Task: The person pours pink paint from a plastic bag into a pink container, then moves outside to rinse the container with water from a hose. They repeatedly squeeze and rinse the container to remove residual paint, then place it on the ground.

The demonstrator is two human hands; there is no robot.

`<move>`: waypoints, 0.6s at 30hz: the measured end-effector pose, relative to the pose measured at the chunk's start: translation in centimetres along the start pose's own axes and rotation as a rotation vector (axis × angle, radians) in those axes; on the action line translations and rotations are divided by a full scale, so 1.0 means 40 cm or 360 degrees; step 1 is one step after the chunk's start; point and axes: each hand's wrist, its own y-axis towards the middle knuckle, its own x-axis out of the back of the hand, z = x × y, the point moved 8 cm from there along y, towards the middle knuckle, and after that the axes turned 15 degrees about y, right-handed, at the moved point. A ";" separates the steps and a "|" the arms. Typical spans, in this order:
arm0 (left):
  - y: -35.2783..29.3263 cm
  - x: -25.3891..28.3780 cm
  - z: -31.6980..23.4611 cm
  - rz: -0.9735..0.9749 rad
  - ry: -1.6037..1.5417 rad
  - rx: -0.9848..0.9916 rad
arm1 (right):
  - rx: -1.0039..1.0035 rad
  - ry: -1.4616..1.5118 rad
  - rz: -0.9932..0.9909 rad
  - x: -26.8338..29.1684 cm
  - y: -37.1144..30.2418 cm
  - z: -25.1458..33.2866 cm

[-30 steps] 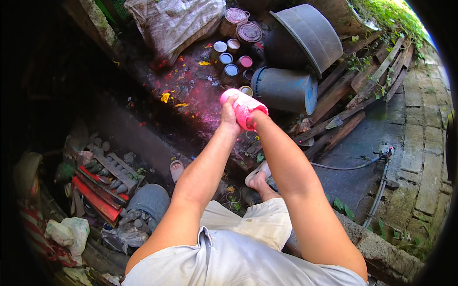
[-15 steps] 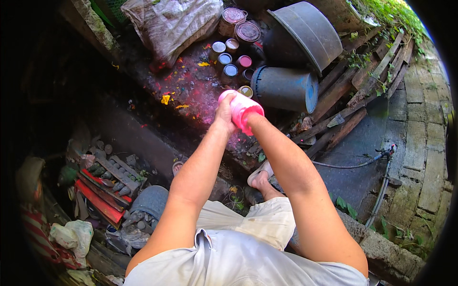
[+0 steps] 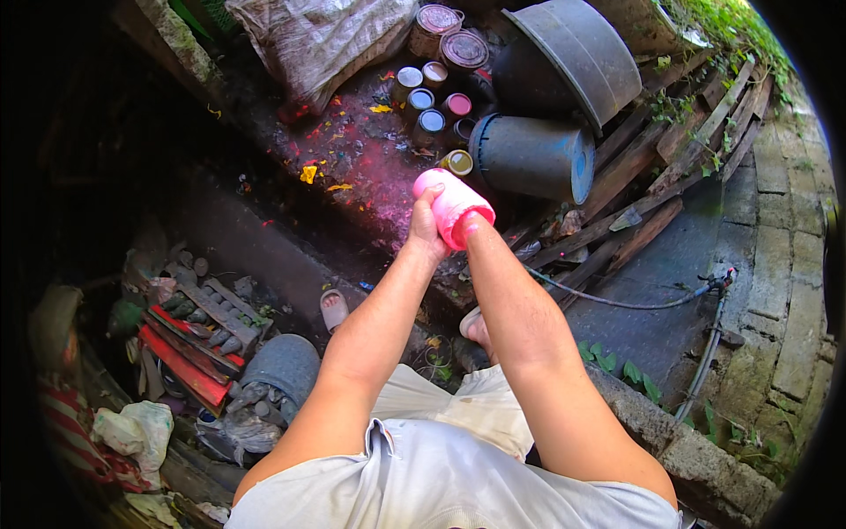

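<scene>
A bright pink, paint-coated jar is held out in front of me, tilted with its mouth toward me. My left hand wraps round its left side, the thumb lying on top. My right hand reaches into the mouth up to about the wrist, where some pink paint shows on the skin. The fingers of that hand are hidden inside, so what they do or hold cannot be seen. Just beyond the jar stands a small open can with a yellowish rim.
Several small paint cans stand farther off, with larger lidded cans behind. A dark bucket lies on its side beside a big black tub. A whitish sack, stacked boards, a hose and assorted scrap surround me.
The jar, with both hands on it, has shifted slightly right and its mouth faces me more. Pink now shows at my right wrist. My left sandal has come into fuller view.
</scene>
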 end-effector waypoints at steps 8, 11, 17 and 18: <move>0.029 0.003 0.000 0.0003 -0.0021 -0.0084 | 0.0231 0.0334 0.0288 0.030 0.017 -0.005; 0.072 0.023 -0.045 -0.0075 0.0016 -0.0175 | 0.0377 -0.0327 0.0010 -0.036 -0.005 -0.030; 0.103 0.014 -0.136 -0.0182 0.0184 -0.0198 | 0.0192 -0.2197 0.0274 -0.150 -0.079 -0.042; 0.114 0.024 -0.148 -0.0226 0.0205 -0.0216 | 0.0215 -0.2592 0.0353 -0.182 -0.106 -0.064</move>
